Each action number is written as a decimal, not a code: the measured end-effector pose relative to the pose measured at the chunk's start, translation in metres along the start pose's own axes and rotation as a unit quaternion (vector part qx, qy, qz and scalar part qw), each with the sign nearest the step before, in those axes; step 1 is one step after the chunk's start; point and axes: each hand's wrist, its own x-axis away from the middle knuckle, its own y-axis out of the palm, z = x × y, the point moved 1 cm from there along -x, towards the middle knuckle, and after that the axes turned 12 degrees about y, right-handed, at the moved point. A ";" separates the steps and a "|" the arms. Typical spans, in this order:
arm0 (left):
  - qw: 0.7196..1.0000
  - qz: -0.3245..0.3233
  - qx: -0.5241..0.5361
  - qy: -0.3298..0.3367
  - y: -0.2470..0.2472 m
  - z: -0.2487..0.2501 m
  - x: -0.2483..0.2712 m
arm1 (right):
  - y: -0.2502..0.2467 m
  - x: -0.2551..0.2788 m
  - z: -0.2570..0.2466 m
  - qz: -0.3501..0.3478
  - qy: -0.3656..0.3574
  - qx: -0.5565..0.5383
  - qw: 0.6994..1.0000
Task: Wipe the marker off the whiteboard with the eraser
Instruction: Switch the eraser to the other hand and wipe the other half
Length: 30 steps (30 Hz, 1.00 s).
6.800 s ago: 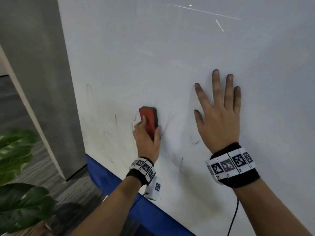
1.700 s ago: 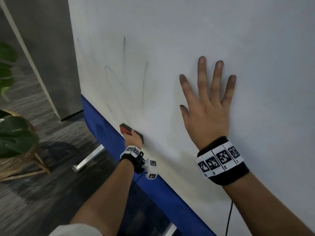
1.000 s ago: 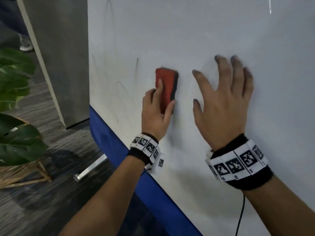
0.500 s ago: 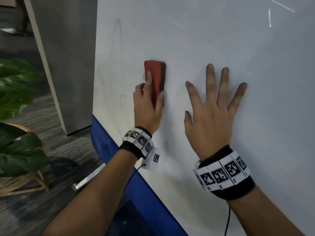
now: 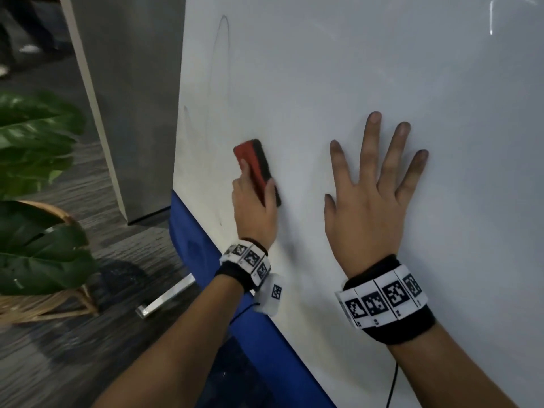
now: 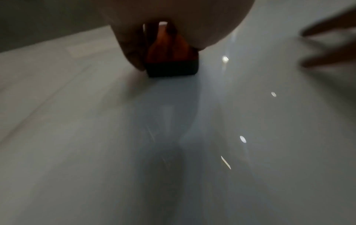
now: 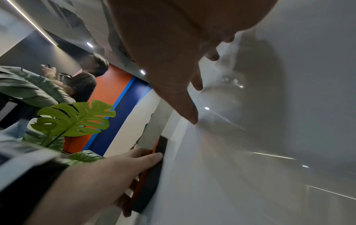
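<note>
A white whiteboard fills the upper right of the head view. My left hand grips a red eraser with a black felt pad and holds the felt against the board near its left edge. Faint marker strokes remain above the eraser. My right hand lies flat on the board to the right, fingers spread. In the left wrist view the eraser sits felt-down on the whiteboard. In the right wrist view the eraser and left hand show below my right hand.
A blue band runs along the board's lower edge. A grey pillar stands left of the board. A leafy plant in a wicker stand is at far left. Another person stands in the background.
My left hand has slid the eraser down and to the left along the board since half a second ago. The right hand has stayed flat on the board.
</note>
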 end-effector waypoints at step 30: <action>0.927 0.067 0.023 -0.368 0.009 -0.163 0.020 | 0.034 0.022 -0.019 -0.013 -0.040 0.043 0.998</action>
